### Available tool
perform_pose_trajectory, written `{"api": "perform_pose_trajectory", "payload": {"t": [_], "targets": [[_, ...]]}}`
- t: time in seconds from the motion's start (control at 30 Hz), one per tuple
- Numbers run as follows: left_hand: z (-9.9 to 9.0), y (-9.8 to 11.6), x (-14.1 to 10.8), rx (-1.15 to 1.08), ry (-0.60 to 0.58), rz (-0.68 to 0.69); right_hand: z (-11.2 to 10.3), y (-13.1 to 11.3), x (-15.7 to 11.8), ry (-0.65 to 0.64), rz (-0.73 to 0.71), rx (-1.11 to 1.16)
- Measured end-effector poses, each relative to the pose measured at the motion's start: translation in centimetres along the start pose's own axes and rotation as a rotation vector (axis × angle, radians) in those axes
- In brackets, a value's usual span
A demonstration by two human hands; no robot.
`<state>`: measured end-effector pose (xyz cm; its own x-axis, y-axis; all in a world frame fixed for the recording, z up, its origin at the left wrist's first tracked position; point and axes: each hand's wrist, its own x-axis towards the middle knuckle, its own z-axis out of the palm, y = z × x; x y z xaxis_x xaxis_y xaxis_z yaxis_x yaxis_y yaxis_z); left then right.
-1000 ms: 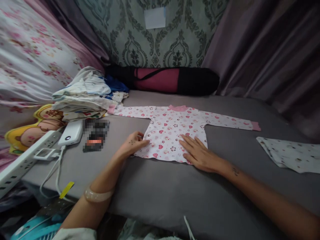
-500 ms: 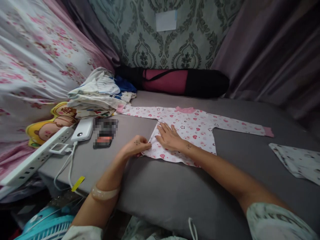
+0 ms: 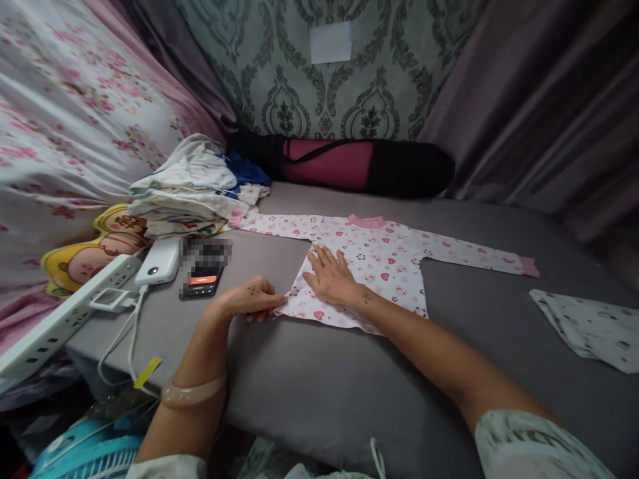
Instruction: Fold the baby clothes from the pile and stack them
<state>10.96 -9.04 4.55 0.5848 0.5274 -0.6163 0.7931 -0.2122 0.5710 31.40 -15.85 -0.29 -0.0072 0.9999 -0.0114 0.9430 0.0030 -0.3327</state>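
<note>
A small white long-sleeved shirt (image 3: 369, 256) with pink hearts and flowers lies spread on the grey bed sheet, its pink collar at the far side and both sleeves stretched outward. My left hand (image 3: 253, 297) pinches the shirt's near left hem corner between thumb and fingers. Flat on the left part of the shirt's body rests my right hand (image 3: 330, 276), its fingers spread and pointing away from me. The right forearm crosses over the near right part of the shirt and hides some of the hem.
Left of the shirt lie a phone (image 3: 202, 276), a white power bank (image 3: 157, 261), a power strip (image 3: 64, 319) and a pile of folded clothes (image 3: 194, 186). A black and pink long bag (image 3: 344, 165) lies along the wall. Another patterned garment (image 3: 589, 326) is at the right.
My left hand has moved a little outward to the left with the hem corner, drawing that side of the shirt out. My right hand stays pressed flat on the cloth.
</note>
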Motion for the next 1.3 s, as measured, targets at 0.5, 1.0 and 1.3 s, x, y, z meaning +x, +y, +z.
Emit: {"api": "perform_pose_trajectory", "payload": {"t": [0.5,1.0,1.3], "targets": [[2.7,9.5,10.8,0.533,0.442,0.681,-4.7,11.3,-3.0,0.210,0.352,0.201],[6.1,19.0,18.3,0.581,0.370,0.820,-10.1,23.6,-7.2,0.521,0.819,0.391],[8.4,23.5,21.3,0.466,0.392,0.912,-11.4,29.0,-12.6,0.789,1.300,0.140]]}}
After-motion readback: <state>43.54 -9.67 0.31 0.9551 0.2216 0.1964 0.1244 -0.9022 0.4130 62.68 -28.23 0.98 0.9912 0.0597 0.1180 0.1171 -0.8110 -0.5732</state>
